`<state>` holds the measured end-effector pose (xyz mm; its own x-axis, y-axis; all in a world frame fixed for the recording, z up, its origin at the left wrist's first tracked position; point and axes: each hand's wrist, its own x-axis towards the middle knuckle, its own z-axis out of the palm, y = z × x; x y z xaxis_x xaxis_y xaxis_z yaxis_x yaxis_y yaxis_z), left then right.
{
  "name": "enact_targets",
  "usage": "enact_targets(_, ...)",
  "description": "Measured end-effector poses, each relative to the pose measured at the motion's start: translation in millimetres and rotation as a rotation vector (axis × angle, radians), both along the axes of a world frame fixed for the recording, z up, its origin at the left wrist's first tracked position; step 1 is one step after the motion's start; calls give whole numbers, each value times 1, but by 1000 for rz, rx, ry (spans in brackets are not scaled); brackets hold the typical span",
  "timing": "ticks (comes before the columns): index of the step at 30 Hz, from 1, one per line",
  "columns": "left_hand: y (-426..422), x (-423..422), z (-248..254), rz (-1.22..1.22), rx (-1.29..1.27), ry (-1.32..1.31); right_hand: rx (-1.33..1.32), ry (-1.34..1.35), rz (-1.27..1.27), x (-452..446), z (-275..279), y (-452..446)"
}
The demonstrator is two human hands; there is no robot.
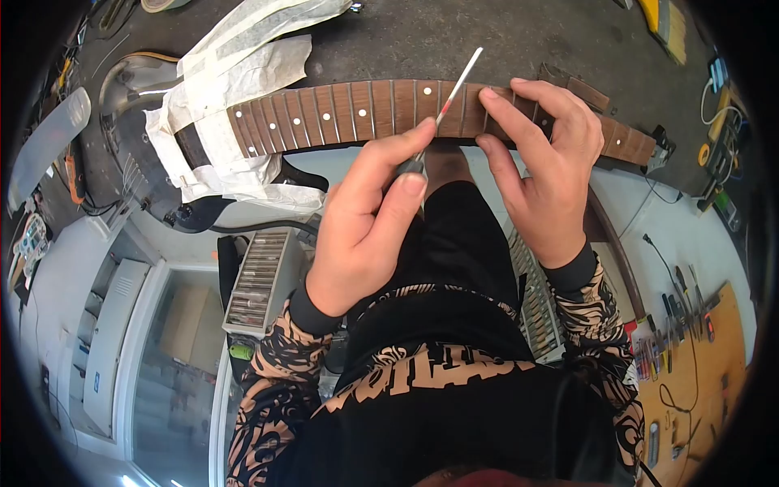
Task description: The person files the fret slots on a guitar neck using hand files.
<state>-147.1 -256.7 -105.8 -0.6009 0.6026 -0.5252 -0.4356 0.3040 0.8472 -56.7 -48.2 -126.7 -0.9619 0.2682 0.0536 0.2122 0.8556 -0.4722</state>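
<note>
A guitar lies across the dark bench with its wooden fretboard (345,114) toward me; frets and white dot inlays show along it. My left hand (369,211) is closed around the dark handle of a thin tool (461,84), whose pale shaft with a red band points up over the fretboard. Spread fingers of my right hand (544,154) rest on or just over the fretboard, right of the tool, and nothing shows between them. White masking paper and tape (215,122) cover part of the guitar body (130,89) at the left.
A yellow-handled brush (665,31) lies at the top right. Small wooden pieces (586,91) sit behind the neck. Below the bench, a box of slim items (260,280) stands at the left. Hand tools (682,304) and cables are at the lower right.
</note>
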Motion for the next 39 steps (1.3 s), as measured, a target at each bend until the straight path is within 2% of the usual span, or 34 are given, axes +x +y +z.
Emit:
enact_targets(1, -2, 6, 1, 70, 15, -143, 3, 11, -3, 2, -2, 1)
enact_targets(2, -4, 10, 0, 45, 0, -130, 4, 22, -5, 4, -4, 2)
enact_targets(14, 6, 26, -10, -95, -45, 399, -18, 52, 11, 5, -9, 3)
enact_targets(19, 38, -3, -2, -446, -319, 720, -29, 68, 11, 9, -12, 9)
enact_targets(21, 26, 5, -12, -250, -149, 635, -33, 59, 19, 8, -11, 9)
enact_targets(23, 17, 13, -17, -87, -40, 402, -24, 59, 22, 8, -12, 10)
enact_targets(24, 13, 19, -12, -20, -19, 214, -22, 59, 27, 8, -11, 11)
enact_targets(27, 4, 30, 3, 89, -19, -122, -39, 47, 34, 7, -10, 11)
enact_targets(28, 3, 34, 5, 93, -25, -109, -39, 50, 37, 8, -11, 11)
enact_targets(30, 6, 37, 2, 40, -43, 75, -40, 54, 42, 8, -12, 13)
enact_targets(31, 10, 35, -5, -16, -54, 246, -35, 56, 42, 8, -13, 13)
enact_targets(33, 18, 26, -10, -203, -157, 497, -30, 58, 43, 10, -13, 13)
enact_targets(36, 32, -8, 3, -501, -337, 688, -56, 88, 36, 8, -13, 12)
enact_targets(38, 24, -2, -17, -235, -122, 702, -59, 9, 74, 3, -3, 15)
enact_targets(39, 20, 0, -19, -126, -34, 574, -60, -33, 89, 0, 2, 17)
